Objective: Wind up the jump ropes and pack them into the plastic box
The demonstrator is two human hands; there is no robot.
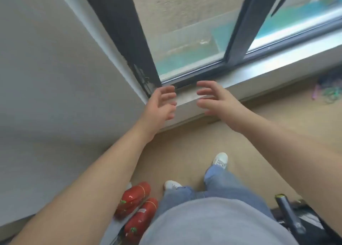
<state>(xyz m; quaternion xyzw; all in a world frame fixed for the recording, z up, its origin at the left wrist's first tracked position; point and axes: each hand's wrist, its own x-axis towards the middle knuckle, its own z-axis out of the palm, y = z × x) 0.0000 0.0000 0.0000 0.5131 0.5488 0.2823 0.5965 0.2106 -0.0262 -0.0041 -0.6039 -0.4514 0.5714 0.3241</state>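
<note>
Far left: plain grey wall (55,69), nothing of the task against it. At its foot, low in view, lay two red bottle-like objects (136,198); what they rested on could not be made out.

Left hand (162,104): raised in front of the person at the corner of the window sill (268,69), palm turned inward. Grip spread, fingers loosely curved, nothing in it.

Right hand (216,98): level with the left, just beside it, with a gap between them and the palms facing each other. Grip likewise spread and holding nothing. Whether either hand touched the sill could not be told; both appeared to hover in front of it.

The person stood on the tan floor (185,143), feet pointing toward the window.

Far right, at the frame edge: the jump ropes (328,91), a blurred, loose tangle of dark, green and pinkish strands on the floor below the sill, well apart from both hands.

Lower right: some dark equipment (290,215), unidentified.

The plastic box was not seen anywhere in view.

Assessment: task judged to be at its start. No rope wound or in hand, nothing packed. Left to do: reach the heap, separate the ropes, coil each, find the box, pack them in.
</note>
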